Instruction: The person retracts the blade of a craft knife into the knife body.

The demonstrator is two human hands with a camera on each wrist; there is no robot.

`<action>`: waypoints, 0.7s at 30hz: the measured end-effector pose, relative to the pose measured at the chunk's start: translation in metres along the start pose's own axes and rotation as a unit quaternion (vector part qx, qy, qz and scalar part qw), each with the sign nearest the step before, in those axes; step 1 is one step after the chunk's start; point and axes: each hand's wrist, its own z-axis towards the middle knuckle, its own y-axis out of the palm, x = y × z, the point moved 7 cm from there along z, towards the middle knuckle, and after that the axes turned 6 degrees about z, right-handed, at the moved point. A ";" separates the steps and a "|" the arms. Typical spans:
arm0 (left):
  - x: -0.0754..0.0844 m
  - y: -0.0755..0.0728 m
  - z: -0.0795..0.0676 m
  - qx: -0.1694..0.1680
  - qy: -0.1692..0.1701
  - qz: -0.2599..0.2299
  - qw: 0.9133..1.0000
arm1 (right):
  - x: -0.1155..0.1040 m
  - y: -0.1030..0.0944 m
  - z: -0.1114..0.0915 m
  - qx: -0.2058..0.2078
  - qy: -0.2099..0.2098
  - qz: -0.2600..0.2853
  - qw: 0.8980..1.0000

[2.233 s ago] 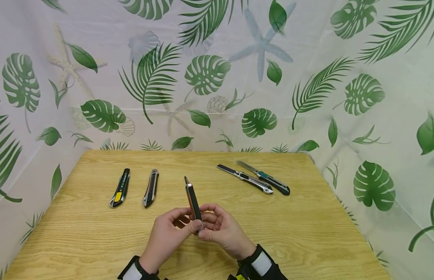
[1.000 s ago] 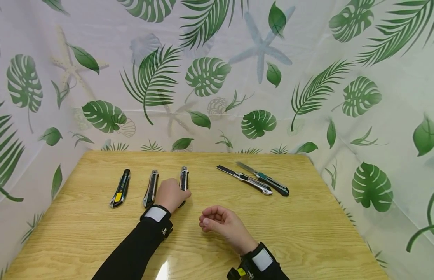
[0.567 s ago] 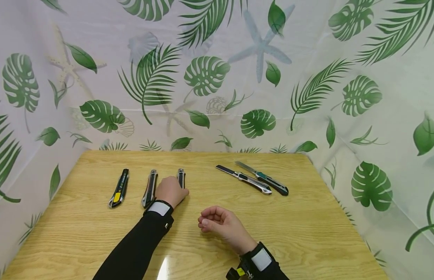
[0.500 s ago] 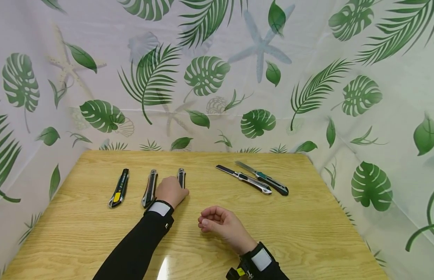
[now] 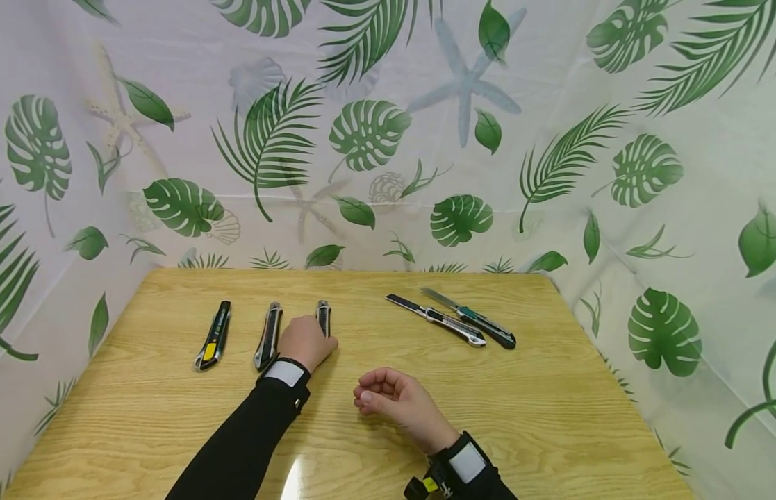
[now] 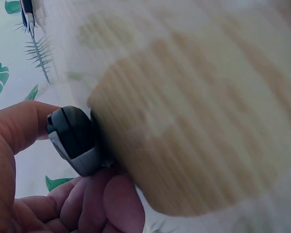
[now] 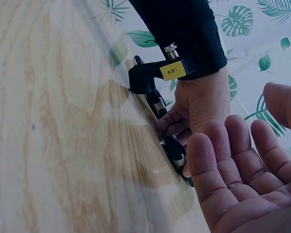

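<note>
My left hand (image 5: 305,342) grips a black-and-silver utility knife (image 5: 323,318) lying on the wooden table. The hand covers the knife's near part; its far end shows past the fingers. In the left wrist view the knife's dark butt end (image 6: 75,138) sits between thumb and fingers. To its left lie a similar utility knife (image 5: 269,336) and a black one with a yellow slider (image 5: 213,337). My right hand (image 5: 403,408) holds nothing, its fingers loosely bent above the table; in the right wrist view its fingers (image 7: 240,160) appear in front of the left hand.
At the right, two utility knives lie aslant side by side with blades out: a white-and-black one (image 5: 453,325) and a black-and-teal one (image 5: 488,326). A leaf-patterned cloth (image 5: 388,139) hangs behind the table (image 5: 519,417) and along its sides.
Both hands held the utility knife near the front at first. The right hand let go, and the left hand carried it forward onto the table, then shifted it slightly left. Lately nothing moves.
</note>
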 end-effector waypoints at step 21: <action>0.009 -0.032 -0.066 0.075 0.097 -0.207 0.971 | -0.001 0.000 -0.001 -0.012 -0.002 0.000 1.000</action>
